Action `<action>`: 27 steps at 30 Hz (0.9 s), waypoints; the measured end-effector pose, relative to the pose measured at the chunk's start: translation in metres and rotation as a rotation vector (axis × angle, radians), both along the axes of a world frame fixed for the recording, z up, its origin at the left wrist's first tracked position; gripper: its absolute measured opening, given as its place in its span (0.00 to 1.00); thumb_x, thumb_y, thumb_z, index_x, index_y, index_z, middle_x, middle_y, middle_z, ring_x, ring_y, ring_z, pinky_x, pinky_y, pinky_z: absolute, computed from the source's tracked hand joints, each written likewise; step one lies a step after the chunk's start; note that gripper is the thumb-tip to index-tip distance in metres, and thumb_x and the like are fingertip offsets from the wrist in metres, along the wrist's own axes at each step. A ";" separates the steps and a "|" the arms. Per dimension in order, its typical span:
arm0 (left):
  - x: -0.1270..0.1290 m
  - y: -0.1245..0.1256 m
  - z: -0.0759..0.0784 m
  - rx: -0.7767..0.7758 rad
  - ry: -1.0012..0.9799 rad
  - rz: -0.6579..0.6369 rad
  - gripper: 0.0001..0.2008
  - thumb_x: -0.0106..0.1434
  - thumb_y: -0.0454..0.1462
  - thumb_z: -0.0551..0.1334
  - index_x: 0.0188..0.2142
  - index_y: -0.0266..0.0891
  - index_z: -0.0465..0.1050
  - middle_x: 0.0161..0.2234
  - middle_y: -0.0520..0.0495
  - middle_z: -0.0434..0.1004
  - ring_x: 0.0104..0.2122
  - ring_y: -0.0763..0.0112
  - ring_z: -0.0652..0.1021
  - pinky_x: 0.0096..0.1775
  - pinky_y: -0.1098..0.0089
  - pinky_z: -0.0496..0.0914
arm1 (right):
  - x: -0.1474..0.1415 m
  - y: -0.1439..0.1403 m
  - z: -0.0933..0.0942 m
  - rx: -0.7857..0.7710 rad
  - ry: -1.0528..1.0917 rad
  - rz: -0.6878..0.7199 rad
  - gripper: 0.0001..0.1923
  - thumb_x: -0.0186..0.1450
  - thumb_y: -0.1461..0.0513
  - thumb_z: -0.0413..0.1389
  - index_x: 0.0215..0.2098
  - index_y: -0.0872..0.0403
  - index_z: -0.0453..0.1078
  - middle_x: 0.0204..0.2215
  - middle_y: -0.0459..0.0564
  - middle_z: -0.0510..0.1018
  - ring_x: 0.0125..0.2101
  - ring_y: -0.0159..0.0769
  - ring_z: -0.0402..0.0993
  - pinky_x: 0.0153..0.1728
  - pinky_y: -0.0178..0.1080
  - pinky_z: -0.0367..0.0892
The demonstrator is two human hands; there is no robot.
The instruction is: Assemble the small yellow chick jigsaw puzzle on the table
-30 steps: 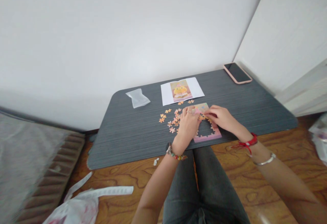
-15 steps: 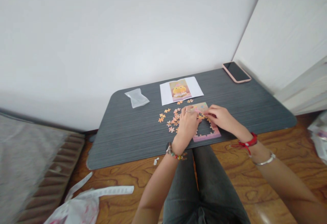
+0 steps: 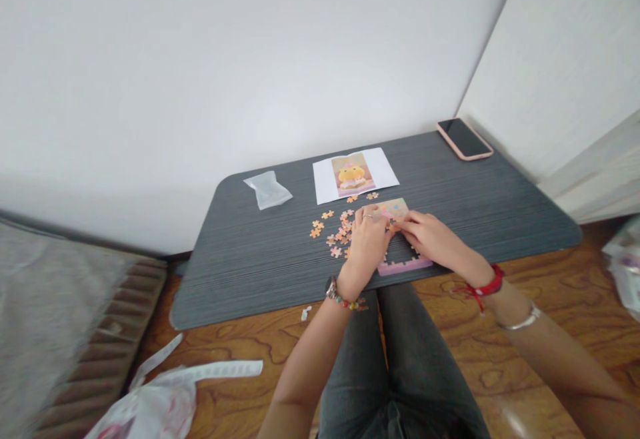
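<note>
- the puzzle (image 3: 404, 267) is placed right of frame centre, its long axis directed upward, slightly leftward.
- it is touched by left hand (image 3: 367, 242) and right hand (image 3: 434, 239); their grip cannot be told.

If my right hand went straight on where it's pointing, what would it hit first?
Your right hand would probably meet your left hand first, over the partly assembled puzzle, though depth is unclear.

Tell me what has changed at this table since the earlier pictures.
The right hand has shifted slightly left and down in the view, now covering more of the right side of the partly built puzzle. Whether a piece was taken or let go cannot be seen. The left hand, loose pieces, picture sheet, plastic pouch and phone stayed put.
</note>
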State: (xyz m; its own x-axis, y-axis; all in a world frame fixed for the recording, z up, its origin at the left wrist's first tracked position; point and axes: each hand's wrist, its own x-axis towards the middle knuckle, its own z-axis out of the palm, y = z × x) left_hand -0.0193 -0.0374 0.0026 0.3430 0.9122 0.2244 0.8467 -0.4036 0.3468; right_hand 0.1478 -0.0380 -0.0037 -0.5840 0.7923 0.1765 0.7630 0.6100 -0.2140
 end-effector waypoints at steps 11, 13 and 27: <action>-0.009 -0.013 -0.002 0.039 0.031 0.002 0.05 0.57 0.35 0.62 0.35 0.39 0.74 0.52 0.40 0.62 0.53 0.55 0.63 0.52 0.53 0.62 | -0.013 -0.008 0.008 0.171 -0.249 0.004 0.11 0.65 0.68 0.47 0.37 0.57 0.71 0.33 0.56 0.74 0.35 0.40 0.69 0.35 0.40 0.57; -0.010 -0.016 0.000 0.036 0.036 -0.009 0.06 0.57 0.35 0.62 0.35 0.39 0.75 0.52 0.40 0.62 0.53 0.55 0.63 0.53 0.53 0.61 | -0.011 -0.007 0.006 0.158 -0.222 -0.011 0.11 0.65 0.68 0.47 0.38 0.56 0.71 0.32 0.54 0.74 0.35 0.40 0.69 0.35 0.40 0.57; -0.096 -0.032 0.008 0.171 -0.015 0.188 0.07 0.60 0.36 0.60 0.37 0.42 0.74 0.48 0.41 0.64 0.50 0.58 0.66 0.52 0.54 0.64 | 0.015 0.011 0.029 0.107 0.132 -0.075 0.15 0.66 0.65 0.44 0.38 0.54 0.73 0.33 0.53 0.74 0.34 0.38 0.71 0.36 0.39 0.64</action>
